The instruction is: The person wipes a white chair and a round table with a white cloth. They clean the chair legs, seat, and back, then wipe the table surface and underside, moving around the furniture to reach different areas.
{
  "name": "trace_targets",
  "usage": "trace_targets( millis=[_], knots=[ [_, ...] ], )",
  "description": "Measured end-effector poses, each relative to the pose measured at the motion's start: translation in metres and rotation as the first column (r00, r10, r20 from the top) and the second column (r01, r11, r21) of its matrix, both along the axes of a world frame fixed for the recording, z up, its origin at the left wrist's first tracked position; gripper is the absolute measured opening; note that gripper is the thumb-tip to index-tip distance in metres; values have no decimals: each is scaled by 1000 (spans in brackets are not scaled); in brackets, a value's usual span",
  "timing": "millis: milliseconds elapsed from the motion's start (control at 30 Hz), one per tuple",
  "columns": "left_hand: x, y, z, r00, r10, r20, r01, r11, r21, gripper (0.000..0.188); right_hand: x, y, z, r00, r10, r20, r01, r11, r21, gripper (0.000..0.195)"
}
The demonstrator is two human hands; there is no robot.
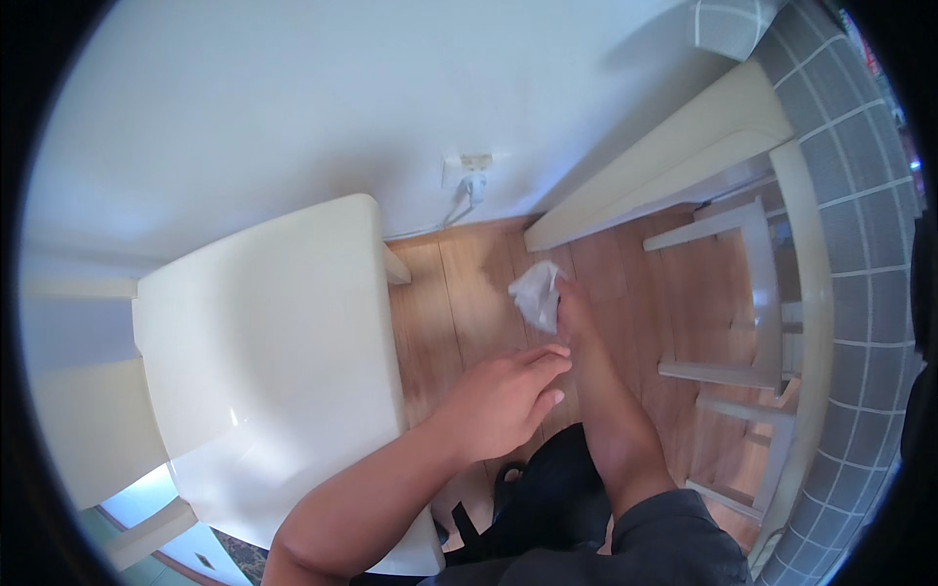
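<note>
In my right hand (575, 304) is a crumpled white cloth or tissue (538, 293), held low over the wood-look floor (476, 315) between a chair and a table. My left hand (509, 395) hangs in front of my body, fingers loosely curved and slightly apart, with nothing visible in it. Its fingertips come close to my right forearm in the picture; whether they touch it, I cannot tell. Left of my hands is the glossy cream seat of a chair (278, 351), and my left forearm passes over its near edge.
A cream table (659, 161) with a grey checked tablecloth (865, 293) stands on the right, with white chair or stool frames (762, 293) under it. Ahead, a plug (475, 189) sits in a wall socket (454, 172), its cord running down along the white wall (293, 110).
</note>
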State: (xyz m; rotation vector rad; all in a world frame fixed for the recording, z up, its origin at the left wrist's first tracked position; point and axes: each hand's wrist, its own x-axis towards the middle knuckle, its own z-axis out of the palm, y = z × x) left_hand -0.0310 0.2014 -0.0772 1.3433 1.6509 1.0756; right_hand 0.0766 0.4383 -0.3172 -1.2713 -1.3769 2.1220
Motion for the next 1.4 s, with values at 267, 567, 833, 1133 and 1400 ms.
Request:
trace_targets(
  millis=[267, 567, 833, 1133, 1400],
  knots=[
    [-11, 5, 6, 682, 21, 731, -126, 988, 89, 35, 34, -63, 66, 991, 134, 5, -134, 991, -9, 31],
    [-15, 8, -9, 863, 72, 500, -105, 994, 39, 43, 111, -47, 79, 970, -233, -76, 238, 969, 65, 40],
    [-3, 1, -2, 933, 20, 361, -7, 999, -37, 35, 183, -61, 204, 793, -284, -539, 274, 956, -100, 43],
    [-5, 3, -26, 945, -35, 325, 30, 999, 21, 27, 164, -104, 319, 659, -425, -620, 599, 796, 90, 39],
    [-2, 5, -26, 956, -81, 281, 103, 993, -66, 24, 202, -117, 326, 610, -456, -648, 671, 732, 118, 34]
  ],
)
